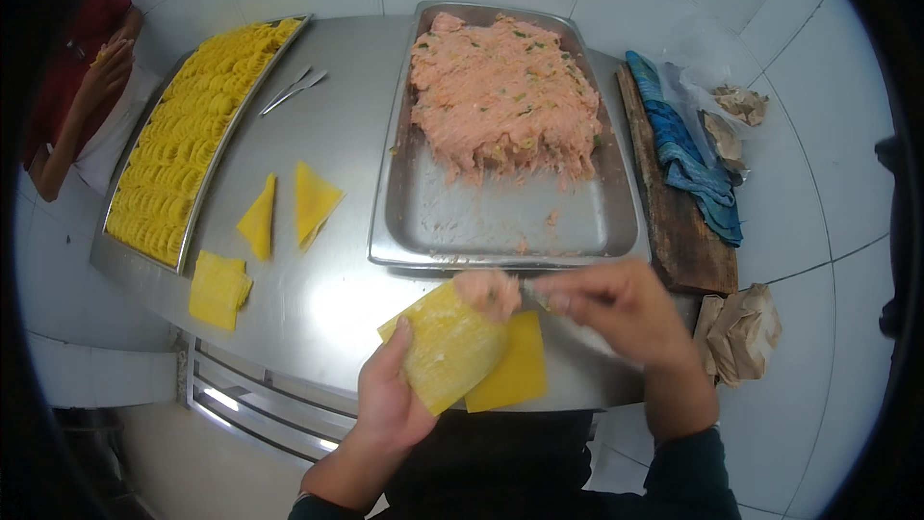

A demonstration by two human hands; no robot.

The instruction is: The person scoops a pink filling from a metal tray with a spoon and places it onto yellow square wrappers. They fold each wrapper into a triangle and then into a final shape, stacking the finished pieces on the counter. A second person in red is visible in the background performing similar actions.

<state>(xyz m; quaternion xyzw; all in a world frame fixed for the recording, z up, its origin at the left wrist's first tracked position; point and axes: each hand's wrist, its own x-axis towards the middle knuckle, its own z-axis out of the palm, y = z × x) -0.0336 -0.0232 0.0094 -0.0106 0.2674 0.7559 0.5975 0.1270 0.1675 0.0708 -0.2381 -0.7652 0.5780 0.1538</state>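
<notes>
My left hand [390, 390] grips a square yellow dough wrapper [450, 351], dusted with flour, with the thumb on its near left side. More yellow dough sheets [518, 371] lie partly under it at the table's front edge. My right hand [621, 313] is closed around a thin metal utensil [531, 293], whose kind I cannot make out. On its end sits a lump of pink filling [489, 293], at the wrapper's far right corner. Beyond my hands stands a deep metal pan [452, 259], its far part heaped with pink ground filling [510, 96] flecked with green.
To the left is a metal tray [204, 207] packed with yellow folded pieces [197, 125]. Wrapper pieces [316, 202] and two metal utensils [294, 91] lie on the steel table [327, 294]. A blue cloth [679, 149] rests on a wooden board [698, 260]. Another person [87, 87] stands far left.
</notes>
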